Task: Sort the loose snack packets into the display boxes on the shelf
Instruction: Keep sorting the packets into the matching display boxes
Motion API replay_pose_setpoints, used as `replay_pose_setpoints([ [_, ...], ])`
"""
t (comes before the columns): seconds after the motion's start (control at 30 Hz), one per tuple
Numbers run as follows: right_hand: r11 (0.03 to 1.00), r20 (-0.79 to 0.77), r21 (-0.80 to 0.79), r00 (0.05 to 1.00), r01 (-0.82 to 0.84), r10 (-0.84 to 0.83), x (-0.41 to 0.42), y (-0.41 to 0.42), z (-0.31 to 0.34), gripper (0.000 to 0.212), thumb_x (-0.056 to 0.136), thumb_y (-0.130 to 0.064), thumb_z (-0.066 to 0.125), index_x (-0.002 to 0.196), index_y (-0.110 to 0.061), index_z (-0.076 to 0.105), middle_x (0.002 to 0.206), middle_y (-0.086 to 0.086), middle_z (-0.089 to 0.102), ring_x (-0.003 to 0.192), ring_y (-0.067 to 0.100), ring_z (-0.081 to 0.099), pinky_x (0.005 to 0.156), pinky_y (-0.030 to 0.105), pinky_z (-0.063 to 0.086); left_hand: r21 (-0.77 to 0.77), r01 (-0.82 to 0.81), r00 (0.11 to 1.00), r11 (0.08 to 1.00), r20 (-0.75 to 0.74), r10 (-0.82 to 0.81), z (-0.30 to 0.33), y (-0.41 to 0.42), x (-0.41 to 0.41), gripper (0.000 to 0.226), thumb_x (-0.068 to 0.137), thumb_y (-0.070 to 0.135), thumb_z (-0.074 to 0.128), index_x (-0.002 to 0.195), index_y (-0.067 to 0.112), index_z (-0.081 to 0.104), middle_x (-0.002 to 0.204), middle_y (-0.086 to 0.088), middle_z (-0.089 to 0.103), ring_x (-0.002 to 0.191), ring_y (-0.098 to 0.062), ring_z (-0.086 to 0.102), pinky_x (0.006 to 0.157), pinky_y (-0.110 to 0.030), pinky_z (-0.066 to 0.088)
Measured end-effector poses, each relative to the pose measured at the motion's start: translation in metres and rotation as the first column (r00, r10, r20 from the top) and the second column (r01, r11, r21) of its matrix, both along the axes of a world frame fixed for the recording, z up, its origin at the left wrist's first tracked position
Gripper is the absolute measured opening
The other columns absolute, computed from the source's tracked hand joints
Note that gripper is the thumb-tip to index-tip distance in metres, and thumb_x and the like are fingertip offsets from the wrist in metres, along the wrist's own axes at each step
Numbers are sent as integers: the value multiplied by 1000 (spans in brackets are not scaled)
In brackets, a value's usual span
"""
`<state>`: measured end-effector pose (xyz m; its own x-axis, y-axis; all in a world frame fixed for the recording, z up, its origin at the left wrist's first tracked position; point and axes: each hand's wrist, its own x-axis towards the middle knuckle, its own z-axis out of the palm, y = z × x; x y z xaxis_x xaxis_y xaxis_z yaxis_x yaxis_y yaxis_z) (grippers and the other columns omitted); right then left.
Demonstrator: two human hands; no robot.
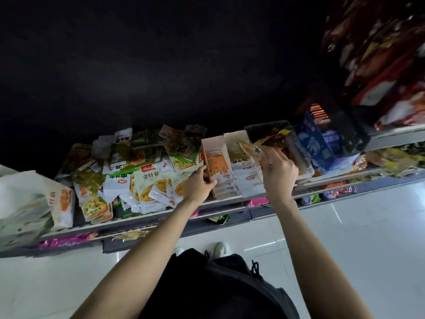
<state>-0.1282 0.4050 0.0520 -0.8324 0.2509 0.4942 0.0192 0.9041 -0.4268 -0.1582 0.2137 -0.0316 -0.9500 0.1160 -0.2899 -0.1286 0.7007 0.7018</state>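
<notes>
Loose snack packets (147, 180) in white, green and orange lie heaped on the left part of the shelf. Right of the heap stands an orange display box (218, 166) with packets stacked in it, and beside it a cream display box (243, 171) that is also filled. My left hand (199, 186) grips the left wall of the orange box. My right hand (279, 168) pinches a yellow-brown packet (269, 143) above the cream box.
A blue box (319, 146) and a dark tray (266, 130) stand further right on the shelf. White packs (25, 203) pile up at the far left. The shelf edge (147, 224) runs across, with lower shelves of bright packets below it. White floor tiles (345, 226) lie underfoot.
</notes>
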Motion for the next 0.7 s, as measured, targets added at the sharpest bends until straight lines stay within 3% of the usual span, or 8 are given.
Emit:
replay_pose_setpoints([
  [0.13,903,335,271,912,-333,235,-32,0,-21,53,60,16,64,97,-19,74,76,3,70,53,20,62,39,20,36,-22,-98,994,995,-48,97,-8,10,-1,55,84,30,69,133,18,46,112,1,65,93,-15,62,77,-26,49],
  [0.2,814,507,351,825,-463,250,-38,-2,-31,53,66,12,61,105,-23,72,84,3,72,72,20,68,64,28,53,-1,-110,993,994,-36,110,-7,11,-1,54,85,27,69,133,17,47,110,3,66,92,-14,64,78,-25,49],
  [0.27,772,568,355,778,-527,269,-39,1,-44,47,75,8,56,109,-20,69,96,4,73,95,22,67,99,29,43,2,-121,992,993,-29,121,-5,11,0,53,85,26,69,132,17,49,111,3,67,92,-14,65,78,-26,51],
  [0.37,796,499,320,806,-513,318,-36,9,-58,44,70,8,64,109,-10,69,111,7,69,115,23,60,110,37,31,-15,-110,993,994,-35,109,-5,9,-1,53,85,24,69,133,17,48,112,3,67,86,-9,63,72,-21,49],
  [0.47,880,306,158,869,-448,388,-23,12,-48,43,70,11,64,108,-8,68,110,9,69,105,27,64,99,43,45,-35,-75,997,997,-15,75,1,8,-2,51,87,28,67,133,18,48,112,6,65,83,-4,59,67,-13,42],
  [0.57,920,123,-31,912,-391,391,-1,-1,-23,34,77,12,59,104,-7,69,98,7,72,85,24,67,77,36,54,-17,-93,993,996,-70,91,10,-6,1,36,90,35,60,122,21,55,102,10,68,81,-4,63,71,-22,49],
  [0.63,900,89,-112,898,-421,431,8,-21,-15,25,81,5,57,99,-8,69,87,4,73,64,17,66,55,23,51,-12,-138,975,990,-175,134,19,-25,6,24,92,38,56,111,24,59,88,14,67,70,1,59,59,-17,45],
  [0.7,865,146,-153,855,-478,498,9,-50,-13,23,85,-9,50,96,-11,70,81,1,72,47,8,53,44,10,35,35,-184,936,982,-299,186,27,-51,16,15,93,35,55,104,25,61,73,16,62,58,2,55,51,-15,39],
])
